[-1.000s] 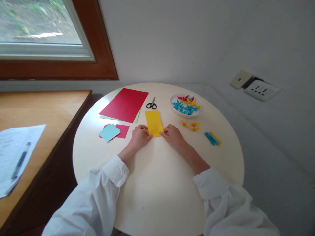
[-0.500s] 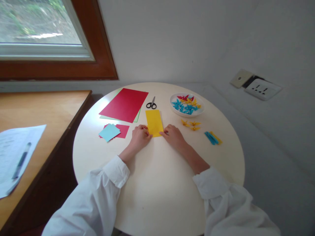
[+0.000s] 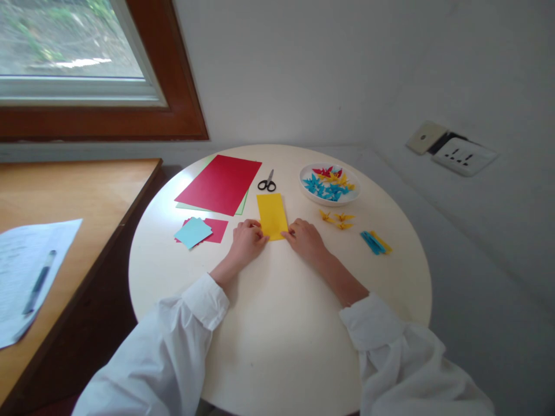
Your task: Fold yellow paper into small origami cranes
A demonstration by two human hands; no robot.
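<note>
A yellow rectangle of paper (image 3: 272, 215) lies on the round white table (image 3: 281, 323), its long side running away from me. My left hand (image 3: 248, 240) pinches its near left corner, fingers curled and thumb on the edge. At the near right corner my right hand (image 3: 305, 239) grips the same sheet with thumb and bent fingers. Just beyond the paper rest black-handled scissors (image 3: 267, 184). To the right of my right hand sit three yellow paper cranes (image 3: 342, 218). What the curled fingers do under the paper is hidden.
A white dish (image 3: 330, 202) holds several red, yellow and blue cranes. Blue and yellow folded strips (image 3: 373, 242) lie at right. Left are a large red sheet (image 3: 221, 184) over green paper, and small light blue squares (image 3: 193, 232) over red ones. A wooden desk (image 3: 108, 185) adjoins.
</note>
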